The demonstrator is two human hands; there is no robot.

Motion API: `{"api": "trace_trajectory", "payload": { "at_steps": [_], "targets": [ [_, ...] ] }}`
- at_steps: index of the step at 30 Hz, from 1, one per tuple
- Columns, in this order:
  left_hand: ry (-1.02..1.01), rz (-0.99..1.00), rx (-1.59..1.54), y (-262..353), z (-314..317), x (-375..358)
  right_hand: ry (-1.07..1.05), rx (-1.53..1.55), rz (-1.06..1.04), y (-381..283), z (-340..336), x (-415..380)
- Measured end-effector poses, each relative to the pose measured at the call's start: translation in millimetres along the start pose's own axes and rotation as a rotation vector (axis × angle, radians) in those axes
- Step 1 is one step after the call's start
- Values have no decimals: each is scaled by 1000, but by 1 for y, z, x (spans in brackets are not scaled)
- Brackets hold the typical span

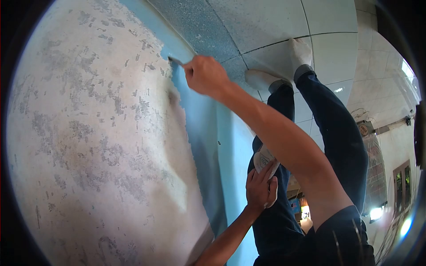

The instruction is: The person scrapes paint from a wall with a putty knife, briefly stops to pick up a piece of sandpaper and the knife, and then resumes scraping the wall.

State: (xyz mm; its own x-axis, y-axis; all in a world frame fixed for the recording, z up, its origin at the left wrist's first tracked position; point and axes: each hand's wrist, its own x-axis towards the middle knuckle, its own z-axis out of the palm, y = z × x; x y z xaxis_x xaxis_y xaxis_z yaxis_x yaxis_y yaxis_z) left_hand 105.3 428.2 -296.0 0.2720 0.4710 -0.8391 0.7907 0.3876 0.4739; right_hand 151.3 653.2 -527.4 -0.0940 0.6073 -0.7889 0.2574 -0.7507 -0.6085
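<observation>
One hand, reaching up from the right side, is my right hand (205, 76). Its fingers are wrapped round a small scraper (176, 61), whose blade touches the ragged edge between the patchy whitish wall (102, 133) and the blue paint (195, 115). Lower down, beside my thigh, my left hand (262, 188) is closed on a pale, rounded object (263, 159) with printing on it. What that object is I cannot make out. Grey marks cover much of the whitish wall surface.
Pale floor tiles (275, 22) spread out at the top, with a speckled, dusty strip (199, 31) along the wall. My feet and dark-trousered legs (330, 111) stand on the right. Farther right are a window (402, 186) and a bright lamp (376, 213).
</observation>
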Motion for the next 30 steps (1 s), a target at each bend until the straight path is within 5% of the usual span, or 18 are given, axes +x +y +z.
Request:
{"api": "trace_trajectory", "payload": {
  "at_steps": [6, 9, 24, 30],
  "targets": [
    [-2, -25, -21, 3, 0, 3, -48, 41, -24, 2, -9, -6],
    [19, 14, -14, 2, -1, 5, 120, 33, -189, 13, 3, -11],
    [-1, -6, -9, 2, -2, 1, -10, -6, 53, 11, -5, 35],
    [18, -13, -27, 5, -1, 4, -18, -28, -145, 0, -16, -14]
  ]
}}
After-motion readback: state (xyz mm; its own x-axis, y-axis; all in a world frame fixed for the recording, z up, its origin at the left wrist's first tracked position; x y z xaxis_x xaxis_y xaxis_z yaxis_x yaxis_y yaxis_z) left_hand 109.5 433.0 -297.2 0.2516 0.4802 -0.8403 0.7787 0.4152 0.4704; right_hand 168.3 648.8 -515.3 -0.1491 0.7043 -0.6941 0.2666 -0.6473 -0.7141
